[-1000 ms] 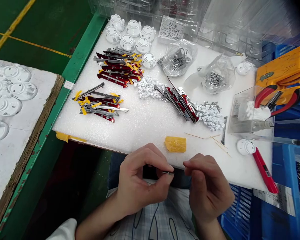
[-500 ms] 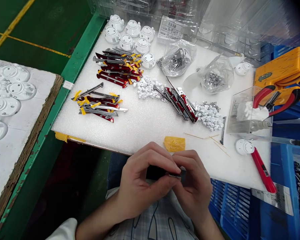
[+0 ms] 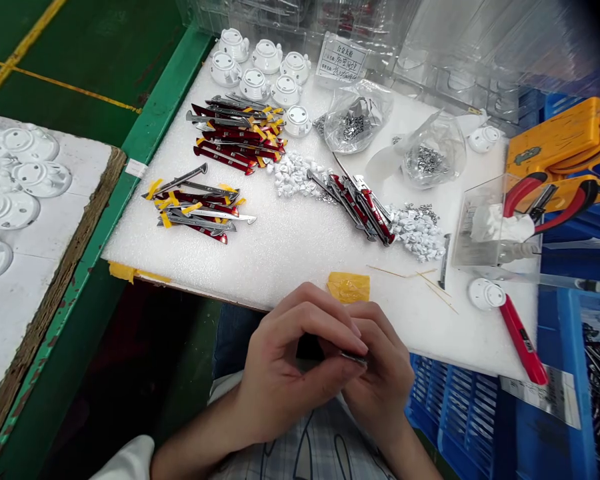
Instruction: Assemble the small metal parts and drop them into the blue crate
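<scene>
In front of my body, my left hand (image 3: 290, 373) pinches a thin dark grey strip (image 3: 354, 359) between thumb and fingertips. My right hand (image 3: 383, 377) closes around the same strip from the other side, its fingertips partly hidden behind the left ones. Only a sliver of the strip's edge shows. A crumpled yellow tape piece (image 3: 349, 287) lies on the white foam sheet (image 3: 280, 260) just beyond the fingers. Farther off is a bundle of red and grey strips (image 3: 357, 210), with small white parts (image 3: 420, 230) heaped beside it.
At left lie two piles of taped strips, one nearer (image 3: 195, 210) and one farther (image 3: 237, 133). White round parts (image 3: 255, 85) stand behind them. Clear bags (image 3: 359, 120) hold tiny metal pieces. A clear box with red-handled pliers (image 3: 523, 193), a red-handled tool (image 3: 524, 340) and blue crates (image 3: 460, 407) are at right.
Both hands have shifted slightly and drawn closer together around the strip, which sits a little lower and to the right. Nothing on the table has moved.
</scene>
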The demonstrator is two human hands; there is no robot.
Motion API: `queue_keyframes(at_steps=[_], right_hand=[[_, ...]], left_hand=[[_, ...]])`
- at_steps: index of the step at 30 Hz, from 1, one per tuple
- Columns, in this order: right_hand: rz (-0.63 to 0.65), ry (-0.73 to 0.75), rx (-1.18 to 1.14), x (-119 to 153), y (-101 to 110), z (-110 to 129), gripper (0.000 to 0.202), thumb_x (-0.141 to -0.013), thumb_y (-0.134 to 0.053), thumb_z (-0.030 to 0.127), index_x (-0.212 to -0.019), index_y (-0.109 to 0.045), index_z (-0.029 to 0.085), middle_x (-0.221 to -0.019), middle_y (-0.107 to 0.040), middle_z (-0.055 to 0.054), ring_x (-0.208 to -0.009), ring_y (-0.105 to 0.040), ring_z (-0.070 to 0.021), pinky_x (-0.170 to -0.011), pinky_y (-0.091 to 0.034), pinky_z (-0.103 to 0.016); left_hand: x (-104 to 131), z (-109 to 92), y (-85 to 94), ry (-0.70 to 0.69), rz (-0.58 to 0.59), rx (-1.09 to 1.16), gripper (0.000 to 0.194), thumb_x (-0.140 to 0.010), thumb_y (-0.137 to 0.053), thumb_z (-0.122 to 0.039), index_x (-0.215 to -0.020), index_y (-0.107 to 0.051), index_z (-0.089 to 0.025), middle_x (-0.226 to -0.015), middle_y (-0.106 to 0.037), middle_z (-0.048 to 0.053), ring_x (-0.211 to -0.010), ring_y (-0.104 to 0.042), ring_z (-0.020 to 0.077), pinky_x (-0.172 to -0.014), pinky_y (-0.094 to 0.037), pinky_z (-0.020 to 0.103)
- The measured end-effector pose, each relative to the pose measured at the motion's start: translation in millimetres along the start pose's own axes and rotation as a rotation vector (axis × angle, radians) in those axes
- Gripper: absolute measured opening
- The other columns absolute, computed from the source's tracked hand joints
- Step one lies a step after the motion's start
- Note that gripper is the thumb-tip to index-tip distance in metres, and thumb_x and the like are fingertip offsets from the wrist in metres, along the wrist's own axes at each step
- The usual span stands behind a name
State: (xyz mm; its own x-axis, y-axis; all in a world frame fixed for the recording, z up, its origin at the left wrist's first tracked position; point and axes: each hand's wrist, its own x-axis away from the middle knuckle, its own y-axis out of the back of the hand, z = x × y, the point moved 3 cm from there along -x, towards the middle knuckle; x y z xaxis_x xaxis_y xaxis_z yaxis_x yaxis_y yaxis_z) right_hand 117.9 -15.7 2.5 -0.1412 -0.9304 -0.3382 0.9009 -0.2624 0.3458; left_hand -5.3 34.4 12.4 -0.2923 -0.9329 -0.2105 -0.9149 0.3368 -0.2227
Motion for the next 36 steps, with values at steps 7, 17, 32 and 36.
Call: queue_keyframes(at_steps=[7,17,32,36], right_hand=[[-0.073,-0.064,-0.120,2,12,-7,0.015,-0.096,-0.061,0.010,-0.101,-0.063,0.024,-0.089,-0.067,0.000,-0.080,-0.063,-0.0161,-0.068,-0.055,-0.029],[-0.172,-0.075,-0.217,-5,24,1,0.005,-0.105,-0.066,0.022,-0.102,-0.070,0.024,-0.086,-0.066,0.000,-0.081,-0.062,-0.0163,-0.067,-0.054,-0.029],[-0.042,0.108,-0.027,-5,30,8,0.022,-0.097,-0.069,0.007,-0.114,-0.072,0.020,-0.088,-0.072,-0.003,-0.075,-0.064,-0.0171,-0.063,-0.053,-0.033],[-0.023,0.110,-0.018,-5,30,8,0.027,-0.094,-0.069,0.004,-0.115,-0.073,0.021,-0.088,-0.071,-0.002,-0.075,-0.064,-0.0168,-0.062,-0.054,-0.032]], left_hand=[[-1,0,8.5,-0.025,-0.041,-0.112,0.017,-0.103,-0.078,-0.037,-0.090,-0.074,-0.026,-0.087,-0.075,0.003,-0.080,-0.072,0.0166,-0.070,-0.061,0.028],[7,7,13.4,-0.052,0.112,-0.485,0.018,-0.090,-0.079,-0.007,-0.093,-0.074,-0.024,-0.097,-0.076,0.001,-0.085,-0.074,0.0169,-0.079,-0.064,0.027],[-1,-10,4.6,-0.031,0.020,-0.233,0.011,-0.096,-0.086,-0.027,-0.106,-0.082,-0.029,-0.100,-0.077,0.003,-0.088,-0.073,0.0179,-0.082,-0.066,0.029],[0,-9,3.0,-0.027,0.026,-0.227,0.010,-0.096,-0.085,-0.026,-0.106,-0.083,-0.029,-0.101,-0.077,0.003,-0.089,-0.074,0.0178,-0.082,-0.066,0.029]])
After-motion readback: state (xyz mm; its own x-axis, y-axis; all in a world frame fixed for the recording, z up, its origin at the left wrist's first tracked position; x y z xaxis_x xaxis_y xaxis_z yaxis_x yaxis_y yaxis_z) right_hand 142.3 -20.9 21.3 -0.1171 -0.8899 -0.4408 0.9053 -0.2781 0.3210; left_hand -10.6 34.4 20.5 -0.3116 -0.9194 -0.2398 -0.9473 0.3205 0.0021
